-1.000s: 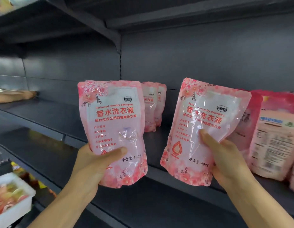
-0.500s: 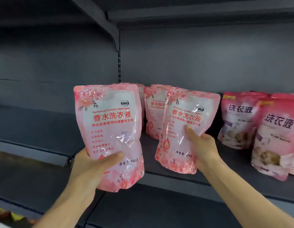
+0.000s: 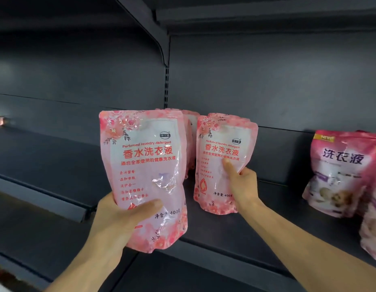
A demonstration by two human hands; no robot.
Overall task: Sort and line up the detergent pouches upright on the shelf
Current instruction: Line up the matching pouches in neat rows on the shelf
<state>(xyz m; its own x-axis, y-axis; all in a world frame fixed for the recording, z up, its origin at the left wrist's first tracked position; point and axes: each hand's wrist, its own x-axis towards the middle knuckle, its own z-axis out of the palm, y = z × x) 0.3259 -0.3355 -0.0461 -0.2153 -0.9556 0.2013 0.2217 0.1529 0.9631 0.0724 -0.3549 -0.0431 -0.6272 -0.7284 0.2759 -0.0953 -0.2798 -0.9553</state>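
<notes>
Detergent pouches in pink floral print fill the middle of the view, two of them held by the person's hands. The left hand (image 3: 121, 216) grips the nearer pouch (image 3: 147, 178) low on its body, thumb across the front and fingers curled behind; this pouch is upright and held in the air in front of the shelf (image 3: 256, 224) edge, not resting on anything. The right hand (image 3: 242, 186) grips the second pouch (image 3: 220, 161) at its right edge, thumb pressed on the front panel; this pouch stands upright with its bottom at the shelf surface, though whether it bears its own weight cannot be told. Directly behind it the top edge of another pink pouch (image 3: 244, 121) of the same print shows, touching or nearly touching it. More matching pouches (image 3: 191, 127) stand further back, between the two held ones and mostly hidden by the nearer pouch. Well apart to the right, on the same shelf, darker pink pouches with purple lettering (image 3: 338, 173) stand leaning slightly backward, overlapping each other at the frame edge.
</notes>
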